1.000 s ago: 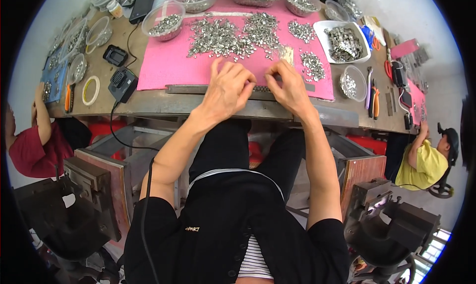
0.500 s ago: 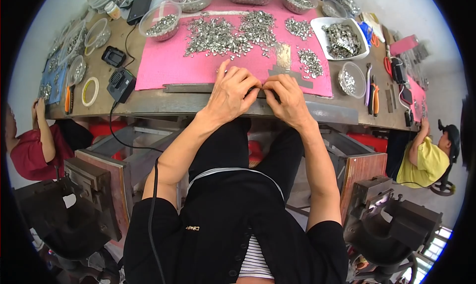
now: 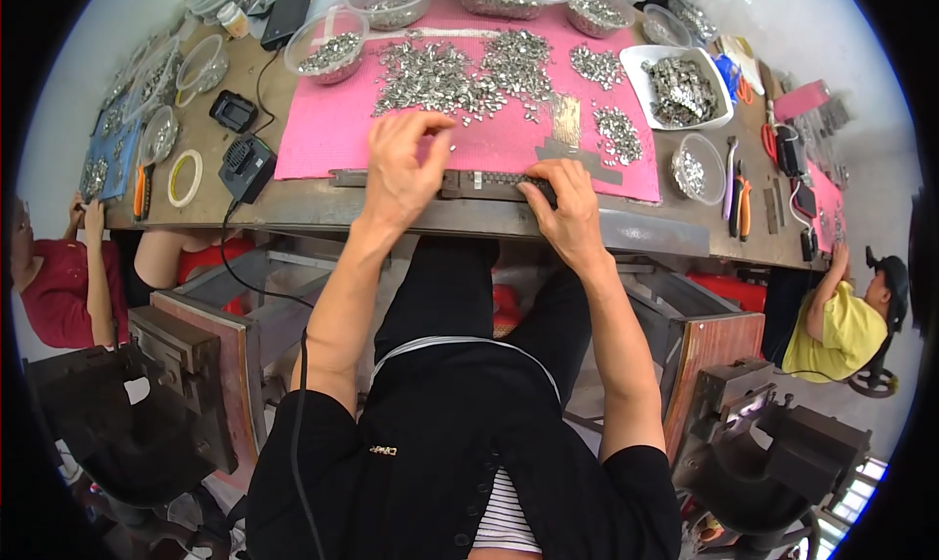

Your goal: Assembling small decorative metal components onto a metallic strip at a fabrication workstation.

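A dark, notched metal bar (image 3: 504, 179) lies along the front edge of the pink mat (image 3: 323, 149). One small silver piece (image 3: 477, 179) sits on it, brighter than the rest. My right hand (image 3: 567, 208) is closed at the bar's right part, thumb and bent fingers against it. Raised over the mat's front, my left hand (image 3: 403, 169) has its index finger and thumb apart with a gap between them; nothing shows in it. Beyond it spreads a heap of small silver metal pieces (image 3: 425, 76).
Behind the heap stand clear plastic tubs (image 3: 328, 46) of metal pieces. A white tray (image 3: 726, 110) and a round tub (image 3: 699, 169) are at right, near orange-handled pliers (image 3: 744, 208). At left lie a black charger (image 3: 246, 167) and a tape roll (image 3: 185, 179). Co-workers sit either side.
My left hand has come away from my right hand and moved left, its fingers parting. The bar between the hands now shows. My right hand stays near its place, slightly lower.
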Tool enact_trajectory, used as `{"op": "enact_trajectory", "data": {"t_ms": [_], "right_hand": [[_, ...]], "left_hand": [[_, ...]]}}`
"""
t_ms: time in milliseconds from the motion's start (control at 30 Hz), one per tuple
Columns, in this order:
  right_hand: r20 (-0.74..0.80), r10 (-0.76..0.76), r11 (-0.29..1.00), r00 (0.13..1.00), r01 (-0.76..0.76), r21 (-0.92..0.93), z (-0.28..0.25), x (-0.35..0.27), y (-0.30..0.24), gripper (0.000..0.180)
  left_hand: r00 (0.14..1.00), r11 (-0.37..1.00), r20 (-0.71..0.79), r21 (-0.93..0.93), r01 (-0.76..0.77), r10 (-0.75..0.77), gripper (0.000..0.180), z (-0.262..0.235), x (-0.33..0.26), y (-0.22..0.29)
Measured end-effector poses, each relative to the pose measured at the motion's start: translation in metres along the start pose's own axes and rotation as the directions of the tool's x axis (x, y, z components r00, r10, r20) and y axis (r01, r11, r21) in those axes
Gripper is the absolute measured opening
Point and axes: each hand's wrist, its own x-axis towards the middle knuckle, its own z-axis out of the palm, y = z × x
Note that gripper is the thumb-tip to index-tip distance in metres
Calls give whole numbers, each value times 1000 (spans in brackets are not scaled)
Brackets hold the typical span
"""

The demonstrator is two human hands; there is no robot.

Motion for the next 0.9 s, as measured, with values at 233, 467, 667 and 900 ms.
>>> {"op": "enact_trajectory", "data": {"t_ms": [233, 467, 667, 900], "right_hand": [[26, 45, 999, 999, -45, -5, -4, 29, 10, 12], [119, 29, 998, 992, -23, -51, 26, 73, 27, 21], [255, -131, 949, 958, 195, -246, 41, 73, 29, 32], [313, -118, 992, 943, 101, 70, -2, 59, 16, 22]], "left_hand": [[968, 990, 242, 139, 29, -62, 8, -17, 5, -19], [927, 980, 376, 180, -85, 11, 9, -6, 12, -28], [956, 983, 293, 168, -75, 23, 8, 4, 11, -28], [954, 980, 300, 181, -84, 26, 7, -2, 11, -29]]}}
